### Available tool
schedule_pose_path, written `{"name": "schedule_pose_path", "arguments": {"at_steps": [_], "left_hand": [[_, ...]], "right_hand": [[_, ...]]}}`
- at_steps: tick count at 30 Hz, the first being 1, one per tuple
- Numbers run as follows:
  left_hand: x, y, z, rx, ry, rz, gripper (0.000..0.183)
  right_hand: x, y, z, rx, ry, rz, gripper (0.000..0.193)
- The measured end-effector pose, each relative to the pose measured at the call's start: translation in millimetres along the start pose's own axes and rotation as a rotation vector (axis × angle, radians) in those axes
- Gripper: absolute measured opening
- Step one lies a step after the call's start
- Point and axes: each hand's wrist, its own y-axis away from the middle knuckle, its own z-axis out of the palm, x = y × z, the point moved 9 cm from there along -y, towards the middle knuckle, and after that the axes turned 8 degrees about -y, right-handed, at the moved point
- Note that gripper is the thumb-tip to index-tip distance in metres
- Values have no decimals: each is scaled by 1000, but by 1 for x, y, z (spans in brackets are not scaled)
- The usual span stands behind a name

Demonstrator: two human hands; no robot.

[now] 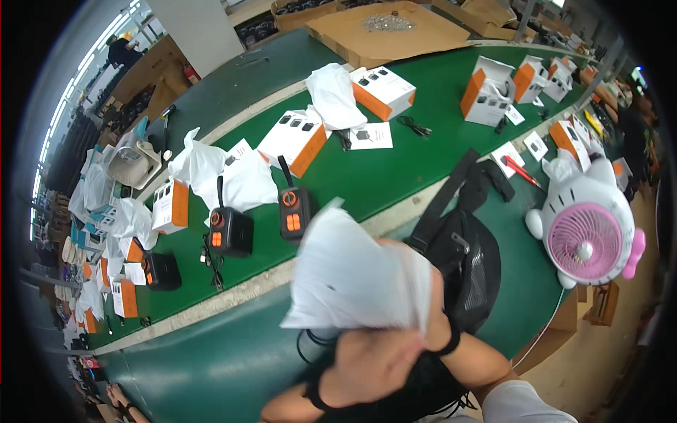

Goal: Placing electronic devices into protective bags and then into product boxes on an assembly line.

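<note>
- White bag (356,275): pale, thin-looking, held up over the near table (226,331); small dark mark on its face, too small and blurred to make out.
- Left hand (377,363): at the bag's lower edge, motion-blurred; grip closed on the bag; dark band at the wrist.
- Right hand (438,303): behind the bag's right side; fingers mostly hidden, so cannot tell whether its grip is clamped or loose; dark band here too.
- Three black devices on the green strip (451,151) beyond: left one (163,271), middle one (233,231), right one (293,211), the nearest to the bag. Orange ring and orange buttons on the fronts; any lettering there too small to tell.
- White-and-orange carton (293,139) behind the devices: dark device pictures printed on the white face, fine print too small to make out. Second carton (384,92) farther back, same pictures.
- Leaflet (371,136) near that carton: printed device picture plus tiny print, unclear. Coiled black cable (414,126) just beside it.
- Black sling bag (476,271): on the near table, right of the hands.
- Cat-shaped fan (585,225): white body, pink grille, far right; red tool (520,171) near it, on the left.
</note>
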Motion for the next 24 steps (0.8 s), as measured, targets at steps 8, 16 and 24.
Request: {"name": "schedule_pose_path", "arguments": {"at_steps": [8,16,24], "left_hand": [[-66,-137,-46,-50,373,-399,3],[-216,-354,-90,-105,-116,-536,22],[-339,-345,28,-224,-371,-357,38]], "right_hand": [[-106,-114,-74,203,1099,-170,35],[-45,-246,-197,452,1611,77,22],[-105,-190,-108,223,1161,-92,27]]}}
